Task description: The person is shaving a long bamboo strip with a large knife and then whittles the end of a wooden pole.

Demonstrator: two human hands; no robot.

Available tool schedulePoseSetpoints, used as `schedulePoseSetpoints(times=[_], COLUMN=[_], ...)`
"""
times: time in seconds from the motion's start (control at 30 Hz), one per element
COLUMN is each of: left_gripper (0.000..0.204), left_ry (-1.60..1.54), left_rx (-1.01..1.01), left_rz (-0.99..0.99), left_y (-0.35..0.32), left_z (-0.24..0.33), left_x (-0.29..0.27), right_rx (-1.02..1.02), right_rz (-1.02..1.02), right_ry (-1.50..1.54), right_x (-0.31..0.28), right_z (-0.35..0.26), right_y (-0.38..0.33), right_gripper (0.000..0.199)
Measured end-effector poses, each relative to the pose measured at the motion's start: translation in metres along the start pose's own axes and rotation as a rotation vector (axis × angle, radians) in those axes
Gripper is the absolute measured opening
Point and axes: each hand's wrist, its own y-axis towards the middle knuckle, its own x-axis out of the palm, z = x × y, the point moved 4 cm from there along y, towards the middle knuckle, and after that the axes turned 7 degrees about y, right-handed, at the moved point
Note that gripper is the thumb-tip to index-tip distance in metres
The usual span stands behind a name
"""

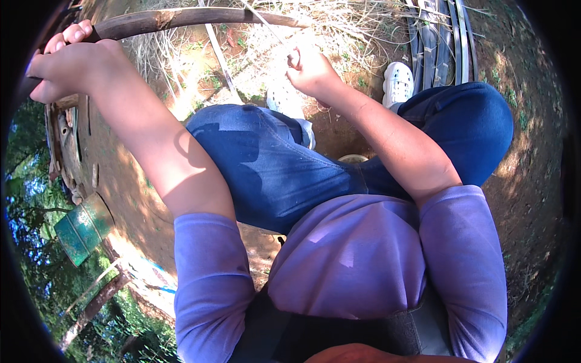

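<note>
My left hand [69,60] is wrapped round a dark brown wooden pole [163,19] at the upper left. The pole looks curved and reaches across the top of the view, its far end near the pile of pale shavings [357,30]. My right hand [311,69] is closed in front of my knees, in bright sunlight. A thin pale strip [260,19] slants down from the top edge, passes the pole and runs to my right fingers. Glare hides much of the grip there.
Long dark split strips [433,42] lie at the upper right beside my white clog [397,83]. Another pale strip [219,54] stretches past my left knee. A green metal drum [85,228] and wood pieces [63,130] are at the left, on brown earth.
</note>
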Motion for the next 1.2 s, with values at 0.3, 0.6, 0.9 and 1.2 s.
schedulePoseSetpoints(times=[0.3,0.6,0.9,1.2], left_gripper=[0.017,0.052,0.058,0.049], left_ry=[-0.052,-0.331,-0.379,-0.397], left_rx=[0.063,-0.218,-0.262,-0.346], left_rz=[-0.14,-0.43,-0.462,-0.492], left_y=[-0.02,0.02,0.029,0.023], left_z=[0.019,-0.014,-0.013,-0.01], left_x=[0.03,0.011,-0.002,-0.003], right_rx=[0.678,0.038,-0.194,-0.222], right_rz=[-0.307,-0.106,-0.043,0.041], right_ry=[-0.214,0.615,0.177,0.132], right_x=[-0.021,-0.041,-0.034,-0.009], right_z=[0.187,-0.053,-0.121,-0.041], right_y=[0.006,0.007,-0.027,-0.018], right_gripper=[0.025,0.01,0.015,0.02])
